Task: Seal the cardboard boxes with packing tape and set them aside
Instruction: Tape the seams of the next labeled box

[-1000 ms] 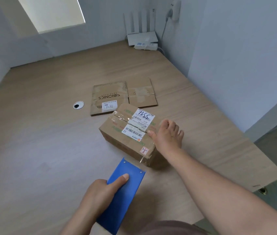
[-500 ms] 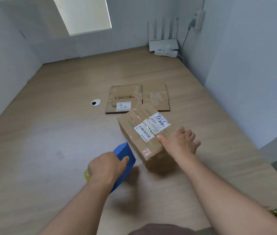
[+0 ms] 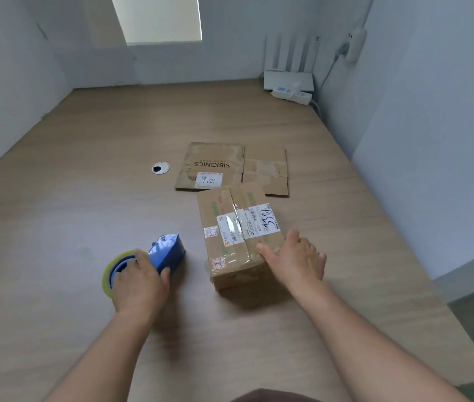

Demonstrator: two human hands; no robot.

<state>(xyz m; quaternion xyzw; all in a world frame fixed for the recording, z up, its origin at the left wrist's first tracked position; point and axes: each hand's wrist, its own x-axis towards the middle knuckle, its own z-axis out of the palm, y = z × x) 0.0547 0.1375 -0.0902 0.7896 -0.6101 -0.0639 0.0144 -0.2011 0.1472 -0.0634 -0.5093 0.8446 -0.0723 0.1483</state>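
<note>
A small cardboard box (image 3: 231,227) with shipping labels and clear tape along its top seam stands on the wooden table (image 3: 84,169). My right hand (image 3: 295,259) lies against the box's near right side, fingers spread and fairly straight, thumb on the top edge. To the left of the box, my left hand (image 3: 138,281) grips a blue tape dispenser (image 3: 166,252) that rests on the table, its yellowish tape roll (image 3: 113,269) sticking out at the left. A flattened cardboard box (image 3: 230,168) lies just behind the upright one.
A round cable hole (image 3: 160,168) sits left of the flattened cardboard. A white router (image 3: 288,79) and a power strip (image 3: 290,95) stand in the far right corner. White walls close the table on the left, back and right.
My left hand carried the blue dispenser leftward and set it down on the table. The box has turned under my right hand, so its long side now points away from me.
</note>
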